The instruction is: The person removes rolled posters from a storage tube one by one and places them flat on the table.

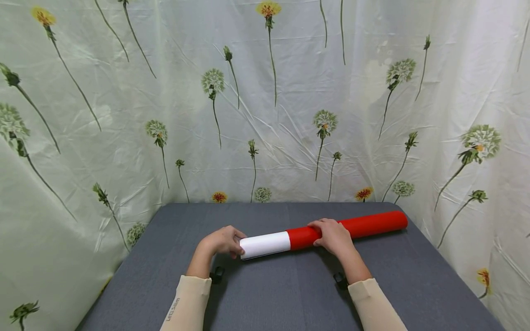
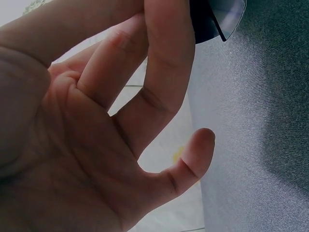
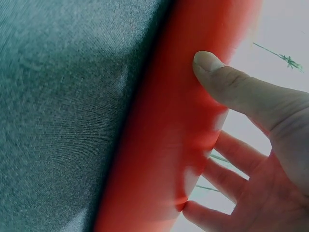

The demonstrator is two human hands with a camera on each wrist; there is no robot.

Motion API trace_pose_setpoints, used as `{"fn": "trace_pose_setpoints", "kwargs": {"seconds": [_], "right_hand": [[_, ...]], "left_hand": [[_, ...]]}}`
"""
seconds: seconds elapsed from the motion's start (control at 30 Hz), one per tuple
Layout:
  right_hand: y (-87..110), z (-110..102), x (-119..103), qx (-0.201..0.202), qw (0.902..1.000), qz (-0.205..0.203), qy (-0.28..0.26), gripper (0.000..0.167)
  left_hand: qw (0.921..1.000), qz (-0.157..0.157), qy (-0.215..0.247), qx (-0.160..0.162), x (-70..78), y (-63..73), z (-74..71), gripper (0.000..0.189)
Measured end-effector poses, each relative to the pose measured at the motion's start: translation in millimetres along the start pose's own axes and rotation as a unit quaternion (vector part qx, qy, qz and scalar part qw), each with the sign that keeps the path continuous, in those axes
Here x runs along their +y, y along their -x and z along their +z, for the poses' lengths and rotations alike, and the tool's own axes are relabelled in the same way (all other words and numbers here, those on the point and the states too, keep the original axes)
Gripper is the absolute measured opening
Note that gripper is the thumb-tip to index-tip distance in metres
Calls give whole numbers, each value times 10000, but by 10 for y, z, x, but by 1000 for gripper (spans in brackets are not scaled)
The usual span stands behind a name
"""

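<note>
A person's left hand [image 1: 223,240] pinches the outer end of a white roll [image 1: 266,244] while the right hand [image 1: 333,235], well apart, grips the adjoining red tube [image 1: 374,224], which lies slantwise across the grey worktop [image 1: 265,294]. Being round, the tube could roll if the right hand's hold loosened; a hard squeeze at the white end might crease it, and uneven pulling could skew the pair.

Room between forearms [image 1: 191,289], roll [image 1: 299,238] beyond
</note>
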State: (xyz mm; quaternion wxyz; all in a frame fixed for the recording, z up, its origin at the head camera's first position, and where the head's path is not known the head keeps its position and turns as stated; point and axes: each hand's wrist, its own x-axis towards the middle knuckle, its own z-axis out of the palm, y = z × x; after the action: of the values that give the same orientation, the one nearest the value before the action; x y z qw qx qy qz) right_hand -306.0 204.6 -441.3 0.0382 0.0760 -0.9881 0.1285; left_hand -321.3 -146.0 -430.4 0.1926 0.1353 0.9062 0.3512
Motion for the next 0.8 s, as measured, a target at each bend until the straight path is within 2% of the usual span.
{"fn": "trace_pose_setpoints", "kwargs": {"seconds": [0.8], "right_hand": [[-16,-3,80,-49,10000,22,-70,57]], "left_hand": [[10000,-42,-29,71,-5,26,-28,46]]}}
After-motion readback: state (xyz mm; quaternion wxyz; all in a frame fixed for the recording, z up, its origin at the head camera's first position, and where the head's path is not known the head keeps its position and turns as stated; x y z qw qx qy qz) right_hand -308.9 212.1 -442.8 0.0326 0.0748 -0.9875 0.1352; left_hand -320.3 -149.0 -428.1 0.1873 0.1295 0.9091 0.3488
